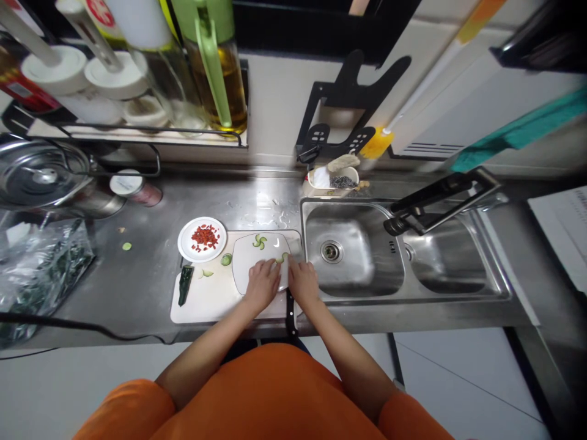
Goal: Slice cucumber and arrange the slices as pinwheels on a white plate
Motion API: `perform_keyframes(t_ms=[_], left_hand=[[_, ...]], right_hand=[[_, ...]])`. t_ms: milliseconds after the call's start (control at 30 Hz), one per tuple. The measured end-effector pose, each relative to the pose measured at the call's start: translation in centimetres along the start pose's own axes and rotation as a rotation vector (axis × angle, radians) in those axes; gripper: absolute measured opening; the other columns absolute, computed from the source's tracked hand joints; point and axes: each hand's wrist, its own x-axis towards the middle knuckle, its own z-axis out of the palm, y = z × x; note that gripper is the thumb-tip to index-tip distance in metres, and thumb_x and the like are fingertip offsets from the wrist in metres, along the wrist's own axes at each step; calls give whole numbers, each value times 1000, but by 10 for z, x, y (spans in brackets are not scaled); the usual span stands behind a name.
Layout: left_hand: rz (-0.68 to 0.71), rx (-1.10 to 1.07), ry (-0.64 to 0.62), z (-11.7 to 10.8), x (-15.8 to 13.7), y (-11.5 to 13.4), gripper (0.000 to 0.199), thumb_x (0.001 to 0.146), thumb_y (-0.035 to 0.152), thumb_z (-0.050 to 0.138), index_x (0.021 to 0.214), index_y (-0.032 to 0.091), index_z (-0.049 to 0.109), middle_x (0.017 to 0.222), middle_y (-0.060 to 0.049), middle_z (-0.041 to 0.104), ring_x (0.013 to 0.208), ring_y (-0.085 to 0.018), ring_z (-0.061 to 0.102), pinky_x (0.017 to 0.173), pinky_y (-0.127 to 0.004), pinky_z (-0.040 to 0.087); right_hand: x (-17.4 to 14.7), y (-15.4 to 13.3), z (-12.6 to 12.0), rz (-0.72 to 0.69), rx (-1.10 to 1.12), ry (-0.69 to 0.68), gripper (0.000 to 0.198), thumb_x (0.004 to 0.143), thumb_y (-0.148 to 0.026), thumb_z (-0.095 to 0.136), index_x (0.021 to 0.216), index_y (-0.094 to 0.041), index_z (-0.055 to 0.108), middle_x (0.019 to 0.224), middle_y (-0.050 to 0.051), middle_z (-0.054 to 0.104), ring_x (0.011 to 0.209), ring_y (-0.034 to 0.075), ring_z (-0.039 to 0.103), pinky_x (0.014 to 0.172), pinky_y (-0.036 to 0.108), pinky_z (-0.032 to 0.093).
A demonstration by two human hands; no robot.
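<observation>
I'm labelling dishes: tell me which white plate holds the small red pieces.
The round white plate at the far-left corner of the white cutting board; the squarish white plate holds curved green slices instead.

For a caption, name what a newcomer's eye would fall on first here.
Probably the orange shirt, bottom middle. Then the left hand and right hand, close together toward the right of the squarish plate, and that plate's green slices. Also the red pieces on the round plate, at the upper left of the cutting board.
</observation>
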Motion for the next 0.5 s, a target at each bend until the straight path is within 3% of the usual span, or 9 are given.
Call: perform_keyframes(t_ms=[133,333,500], left_hand=[[-86,2,80,-8,-19,-18,41,88,27,44,128,21,50,127,-15,48,112,-29,42,89,-44,38],[-277,24,179,-10,-48,-51,47,85,29,48,130,17,46,129,-19,42,117,-33,40,90,-50,39],[-258,-62,258,-4,-51,-65,43,86,26,45,126,11,47,124,-20,45,119,-31,42,96,-48,39]], right_hand=[[-2,-1,2,113,77,17,35,94,-22,35,126,-16,48,106,11,59,101,21,48,81,30,34],[-7,-6,7,118,80,-15,31,91,-22,39,119,-18,52,106,11,60,104,24,46,80,33,36],[-11,-10,9,127,78,-7,30,91,-20,38,116,-19,54,100,11,61,102,24,47,78,33,36]])
